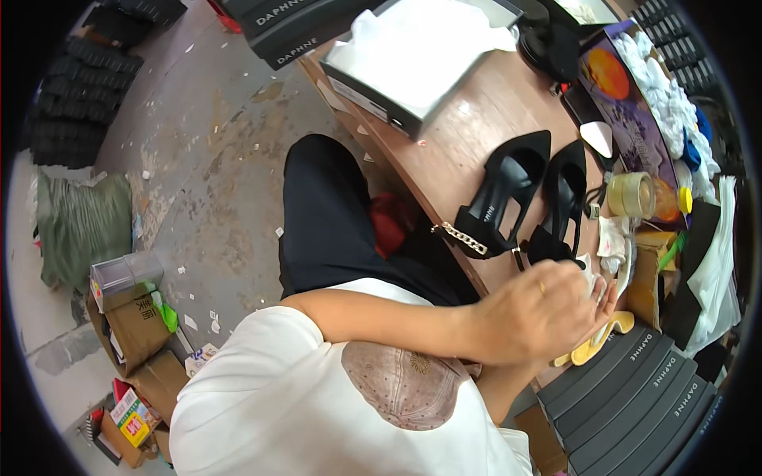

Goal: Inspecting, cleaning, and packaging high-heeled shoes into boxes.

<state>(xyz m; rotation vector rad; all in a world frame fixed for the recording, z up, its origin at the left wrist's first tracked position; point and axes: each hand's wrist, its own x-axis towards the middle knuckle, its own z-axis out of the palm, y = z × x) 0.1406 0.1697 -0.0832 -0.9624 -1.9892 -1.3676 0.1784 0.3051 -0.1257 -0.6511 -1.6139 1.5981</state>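
Note:
My left hand (pixel 536 313), with a ring on one finger, is closed above the near right part of the table. Just beyond it, partly covered by it, is my right hand (pixel 607 305), its fingers bent. A small white piece (pixel 586 263) shows at the fingers; what the hands grip is mostly hidden. Right ahead of them lie two black pointed shoes side by side, a left one (pixel 524 151) and a right one (pixel 565 170). A gold chain (pixel 463 238) crosses the left shoe's back end. A yellow curved item (pixel 597 343) sits below the right hand.
An open dark shoebox (pixel 365 99) with white tissue paper (pixel 421 51) stands at the table's far end. A pale jar (pixel 629 196) and a yellow-capped bottle (pixel 669 200) stand right of the shoes. Grey shoeboxes (pixel 627 389) are stacked at lower right. Cartons (pixel 131 325) lie on the floor at left.

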